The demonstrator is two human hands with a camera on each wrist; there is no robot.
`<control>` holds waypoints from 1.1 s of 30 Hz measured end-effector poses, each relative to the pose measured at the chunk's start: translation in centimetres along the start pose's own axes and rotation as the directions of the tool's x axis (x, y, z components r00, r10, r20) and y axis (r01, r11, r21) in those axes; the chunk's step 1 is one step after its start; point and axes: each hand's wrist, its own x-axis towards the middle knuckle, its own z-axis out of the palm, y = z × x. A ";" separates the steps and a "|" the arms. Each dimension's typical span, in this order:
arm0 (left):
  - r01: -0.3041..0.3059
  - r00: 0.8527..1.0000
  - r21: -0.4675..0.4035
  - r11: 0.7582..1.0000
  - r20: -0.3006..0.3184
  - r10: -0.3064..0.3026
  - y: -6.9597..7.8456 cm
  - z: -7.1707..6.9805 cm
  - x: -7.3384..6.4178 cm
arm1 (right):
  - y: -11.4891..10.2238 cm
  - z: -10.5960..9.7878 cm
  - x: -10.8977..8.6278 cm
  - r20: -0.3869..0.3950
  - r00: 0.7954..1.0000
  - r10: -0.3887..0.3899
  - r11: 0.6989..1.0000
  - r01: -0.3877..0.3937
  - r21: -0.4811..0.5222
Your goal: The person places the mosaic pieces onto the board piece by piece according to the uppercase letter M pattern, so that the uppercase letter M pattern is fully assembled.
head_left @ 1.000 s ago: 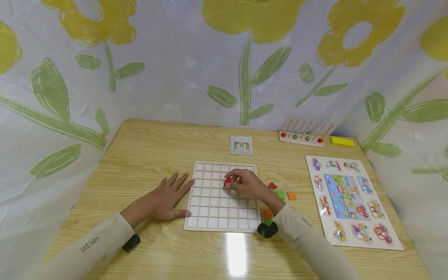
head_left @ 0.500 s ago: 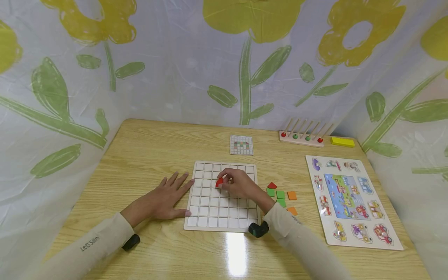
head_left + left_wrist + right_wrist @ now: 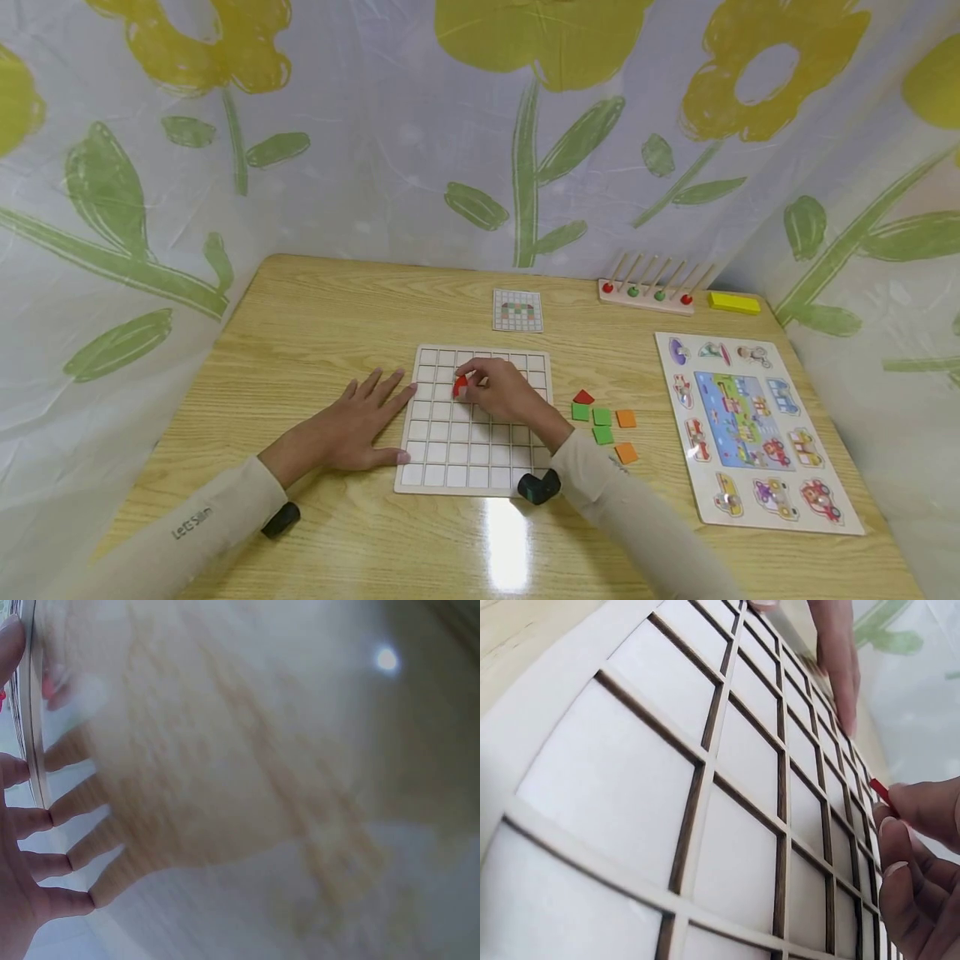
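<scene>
A white grid board (image 3: 459,454) with raised wooden ribs lies on the table in the head view. Over its upper left part, my right hand (image 3: 501,390) pinches a red tile (image 3: 460,385) between thumb and fingers. In the right wrist view the thin edge of that red tile (image 3: 880,790) shows at the fingertips, close to the ribs. My left hand (image 3: 356,427) lies flat with spread fingers, its thumb and index tip touching the board's left edge. The left wrist view shows those fingers (image 3: 46,864) straight against the shiny tabletop.
Right of the board lie a red tile (image 3: 583,397), several green tiles (image 3: 602,417) and orange tiles (image 3: 626,419). A pattern card (image 3: 517,312) lies behind the board. Farther right are a peg stand (image 3: 647,298), a yellow block (image 3: 733,303) and a picture puzzle (image 3: 757,433).
My right hand has moved left across the board with the red tile, uncovering green and orange tiles beside the board. The left hand has stayed in place.
</scene>
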 end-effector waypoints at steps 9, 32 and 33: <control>0.004 1.000 -0.001 1.000 0.007 -0.004 0.2 -0.2 -0.1 | -0.3 0.4 0.4 -0.006 0.997 0.079 0.997 -0.079 0.024; -0.002 1.000 0.006 1.000 -0.001 0.002 0.1 -0.2 0.0 | -1.1 1.3 1.3 0.042 0.993 0.109 0.993 -0.110 0.033; -0.001 1.000 0.005 1.000 0.001 0.001 0.1 -0.2 -0.1 | -1.1 1.3 1.3 0.042 0.993 0.107 0.994 -0.108 0.020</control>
